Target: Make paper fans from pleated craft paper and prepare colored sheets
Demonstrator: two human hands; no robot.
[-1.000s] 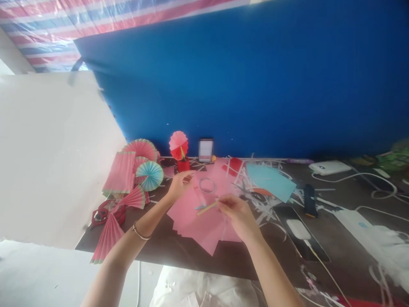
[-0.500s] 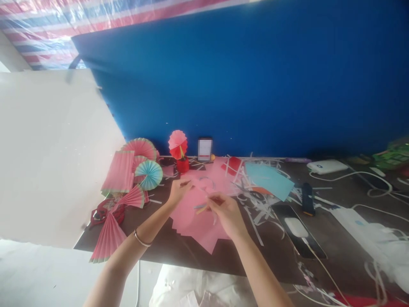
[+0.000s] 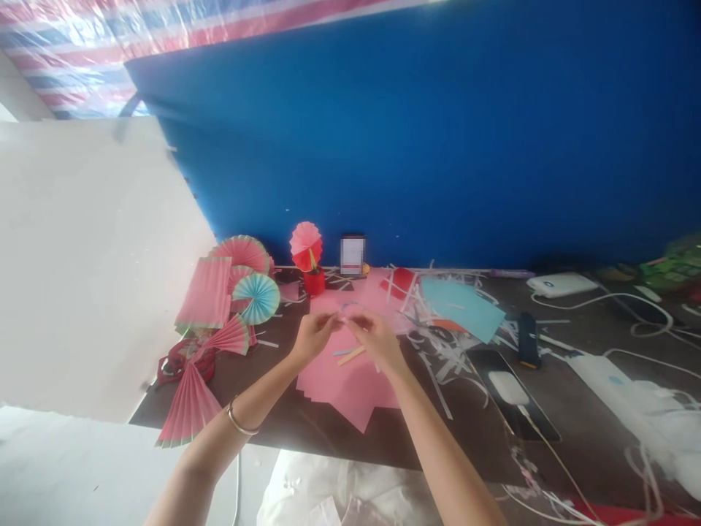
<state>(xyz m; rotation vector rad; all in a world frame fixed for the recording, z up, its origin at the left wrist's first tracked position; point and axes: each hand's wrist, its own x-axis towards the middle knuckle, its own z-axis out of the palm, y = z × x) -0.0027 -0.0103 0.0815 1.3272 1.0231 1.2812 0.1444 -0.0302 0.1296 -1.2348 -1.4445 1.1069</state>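
Observation:
My left hand (image 3: 313,334) and my right hand (image 3: 375,339) meet above a stack of pink paper sheets (image 3: 355,380) on a dark table (image 3: 263,394). Both pinch, fingertips nearly touching, on a small thin piece between them that I cannot make out. A yellow stick (image 3: 351,356) lies on the pink paper just below the hands. A clear tape ring (image 3: 350,307) shows just behind the fingers.
Folded pink and teal paper fans (image 3: 230,292) lie at the left. A red cup with a fan (image 3: 309,267) stands by the blue wall. A light blue sheet (image 3: 463,307), white paper strips (image 3: 438,365), a phone (image 3: 515,405), chargers and cables fill the right side.
The right hand let the yellow stick down on the pink paper and rose toward the left hand; both hands now pinch together above the sheets.

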